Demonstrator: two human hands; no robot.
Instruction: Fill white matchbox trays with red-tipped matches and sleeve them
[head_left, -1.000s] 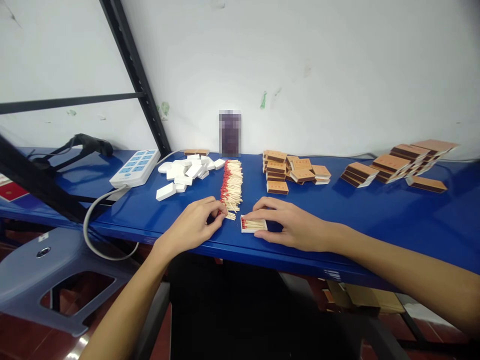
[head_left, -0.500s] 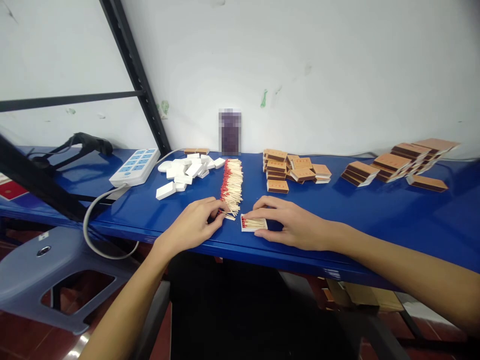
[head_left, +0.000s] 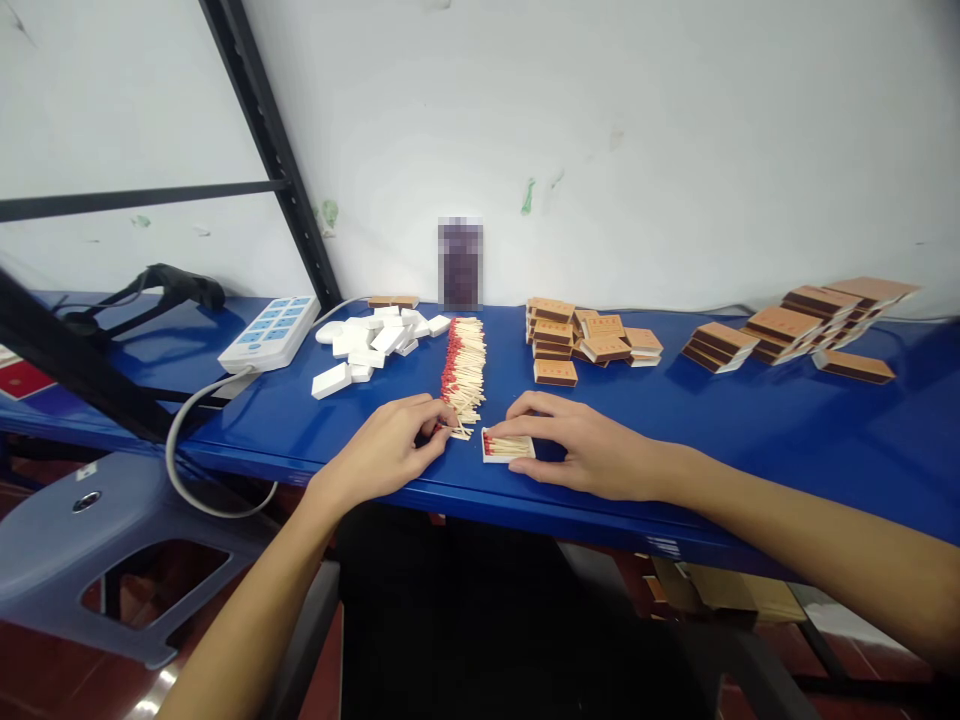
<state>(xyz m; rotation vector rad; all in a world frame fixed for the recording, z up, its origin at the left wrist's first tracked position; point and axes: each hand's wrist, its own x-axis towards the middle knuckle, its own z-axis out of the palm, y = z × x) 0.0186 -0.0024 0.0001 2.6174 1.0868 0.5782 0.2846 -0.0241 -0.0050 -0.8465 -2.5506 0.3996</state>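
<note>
At the near end of a long row of red-headed matches (head_left: 466,365), my left hand (head_left: 401,445) pinches matches between thumb and fingertips; how many is hidden by the fingers. Just to the right, a white matchbox tray (head_left: 491,459) lies flat near the table's front edge. Several matches (head_left: 510,446) lie inside it, their red heads towards the left. My right hand (head_left: 574,445) grips this tray at its right end, thumb on the near side and fingers over the far side.
White matchbox trays (head_left: 375,338) are heaped at the left, beside a power strip (head_left: 270,335). Brown matchboxes (head_left: 555,330) are piled behind my right hand, with more matchbox stacks (head_left: 787,325) farther right. A blurred dark object (head_left: 460,265) leans on the wall. A stool (head_left: 112,540) stands left.
The fingertips of my left hand have shifted slightly at the near end of the match row. My right hand and the tray have stayed in place.
</note>
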